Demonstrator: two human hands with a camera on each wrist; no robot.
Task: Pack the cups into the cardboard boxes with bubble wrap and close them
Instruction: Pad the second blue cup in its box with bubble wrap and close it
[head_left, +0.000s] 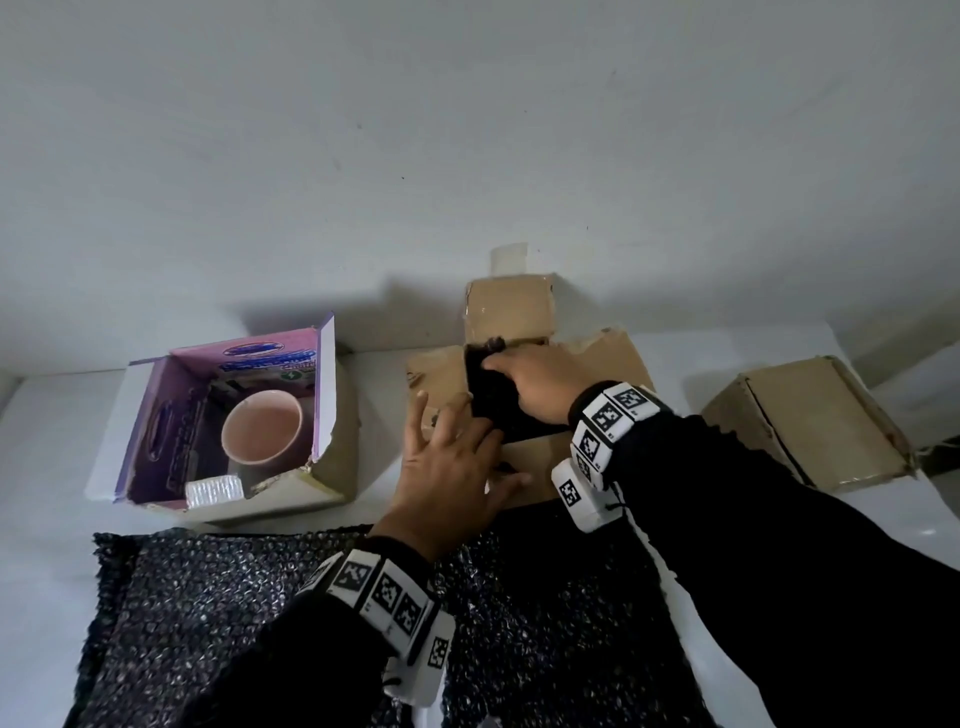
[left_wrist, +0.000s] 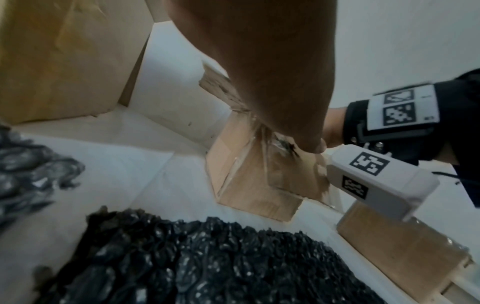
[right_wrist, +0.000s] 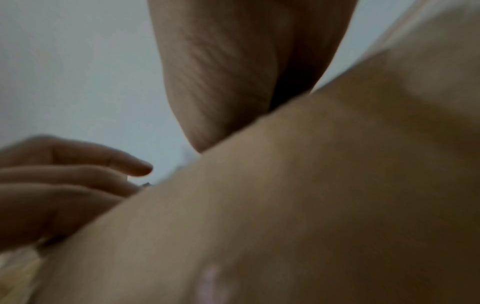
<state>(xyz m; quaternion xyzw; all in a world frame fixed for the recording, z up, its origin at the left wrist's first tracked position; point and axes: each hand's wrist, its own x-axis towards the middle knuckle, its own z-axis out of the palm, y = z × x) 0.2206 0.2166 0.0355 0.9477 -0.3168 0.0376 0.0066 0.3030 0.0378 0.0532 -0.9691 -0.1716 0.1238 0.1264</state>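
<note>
While the dark bubble-wrapped bundle (head_left: 493, 395) is sitting in the mouth of the middle cardboard box (head_left: 597, 353), the step in hand looks to be seating it fully before the flaps are folded over. To do that well, the push should be going straight down and evenly, with the wrap tucked inside the walls so nothing is catching under a flap, and the near side of the box should be braced against sliding on the white surface (head_left: 47, 447).

The right hand (head_left: 535, 382) is reaching in from the right, palm down, its fingers curling over the top of the bundle and gripping it. The left hand (head_left: 447, 467) is lying over the box's near edge with fingers spread and straight, holding nothing that I can make out.

A pink cup (head_left: 262, 426) is standing unwrapped in the open purple-lined box (head_left: 150, 415) to the left, more black bubble wrap (head_left: 208, 597) is lying spread nearest the person, and a closed cardboard box (head_left: 810, 421) is sitting at the right.
</note>
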